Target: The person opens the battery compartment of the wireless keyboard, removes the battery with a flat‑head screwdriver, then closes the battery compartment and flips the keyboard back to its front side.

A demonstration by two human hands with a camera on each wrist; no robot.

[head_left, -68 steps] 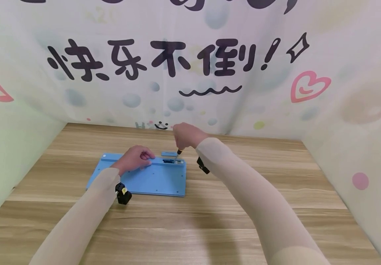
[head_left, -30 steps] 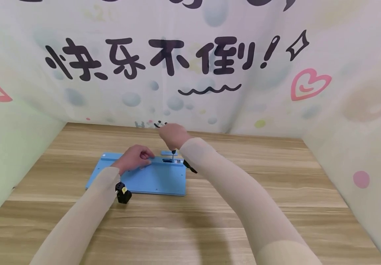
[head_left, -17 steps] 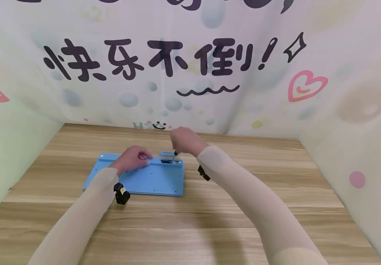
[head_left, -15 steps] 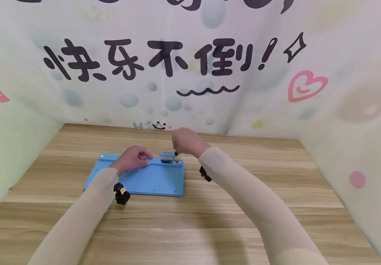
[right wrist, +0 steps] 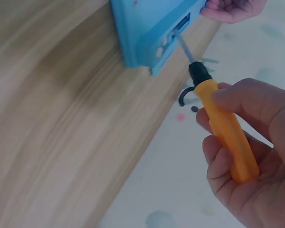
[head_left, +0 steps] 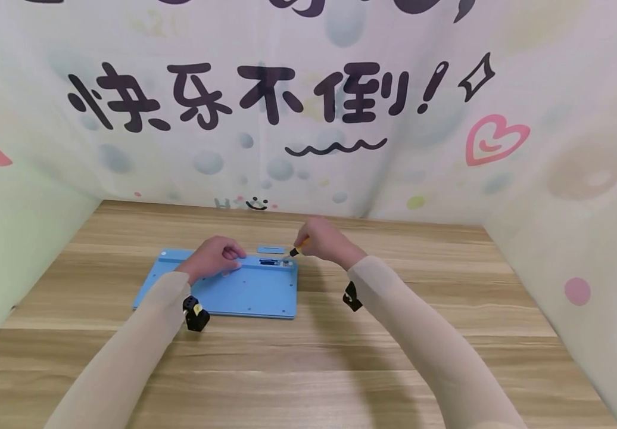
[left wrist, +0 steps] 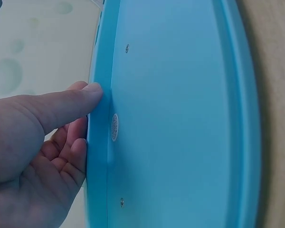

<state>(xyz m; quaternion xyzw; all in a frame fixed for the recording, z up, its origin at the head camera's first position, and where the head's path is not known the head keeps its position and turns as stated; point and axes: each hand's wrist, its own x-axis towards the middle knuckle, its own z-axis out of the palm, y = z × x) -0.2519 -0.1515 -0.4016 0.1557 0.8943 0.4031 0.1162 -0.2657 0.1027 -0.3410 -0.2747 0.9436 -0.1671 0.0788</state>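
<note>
A light-blue keyboard (head_left: pixel 257 292) lies face down on the table, its screw-dotted underside up. Along its far edge runs a raised ridge with an uncovered battery compartment (head_left: pixel 269 262) at the right end. My left hand (head_left: pixel 213 256) grips that ridge left of the compartment; in the left wrist view the thumb presses on top and the fingers curl behind the edge. In my right hand (head_left: pixel 323 241) is a screwdriver (right wrist: pixel 228 128) with an orange handle and black collar. It slants down leftward, its tip at the compartment.
Just behind the keyboard lies a small blue battery cover (head_left: pixel 271 250). The wood-grain table (head_left: pixel 287 375) meets a printed cloth backdrop (head_left: pixel 308 173) at the back, with pale side walls left and right.
My right hand has moved right and lower, tipping the screwdriver from near upright to a flatter slant. A second ago its tip stood further left in the compartment. My left hand keeps its place.
</note>
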